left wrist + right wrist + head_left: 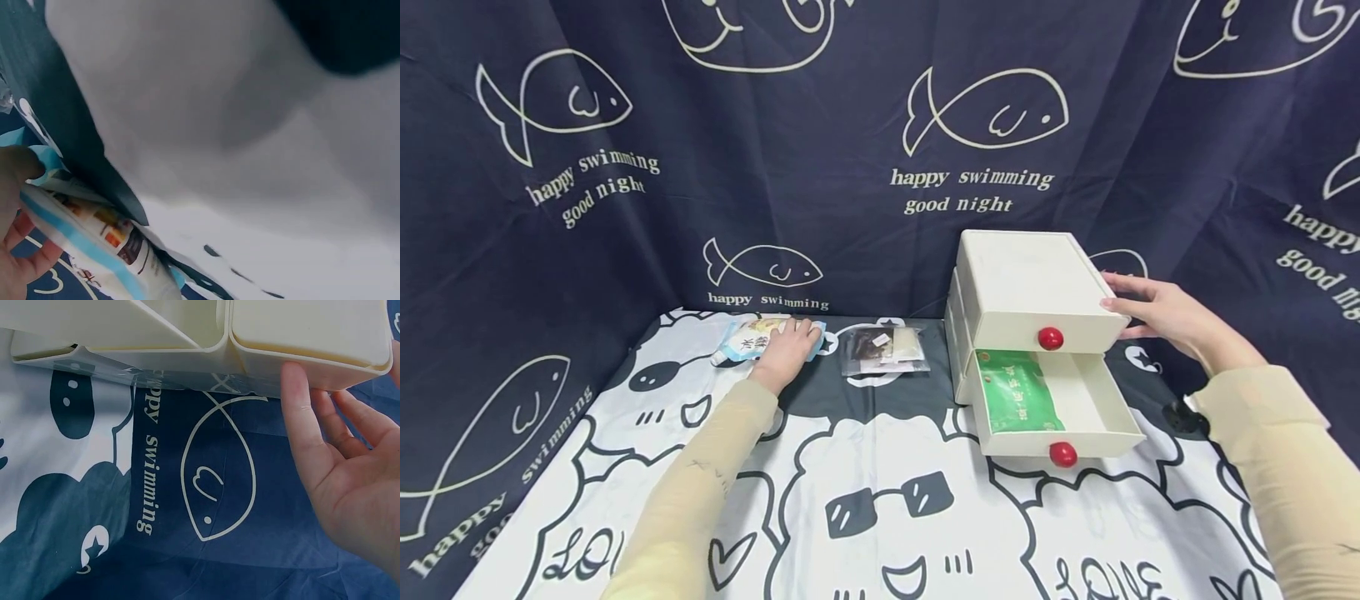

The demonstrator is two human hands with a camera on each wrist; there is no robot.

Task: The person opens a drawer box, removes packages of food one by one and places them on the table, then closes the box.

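A blue-and-white printed pouch with a spout lies at the back left of the table. My left hand grips its right part; in the left wrist view, the thumb is on one side of the pouch and fingers are on the other. My right hand rests with extended fingers against the right side of a white drawer cabinet. The right wrist view has these fingers touching the cabinet's wall. Below the top drawer, an open drawer holds a green packet.
A clear plastic packet with dark and pale contents lies between the pouch and the cabinet. Red round knobs stick out from the drawer fronts. A dark blue fish-print curtain hangs behind the patterned tablecloth.
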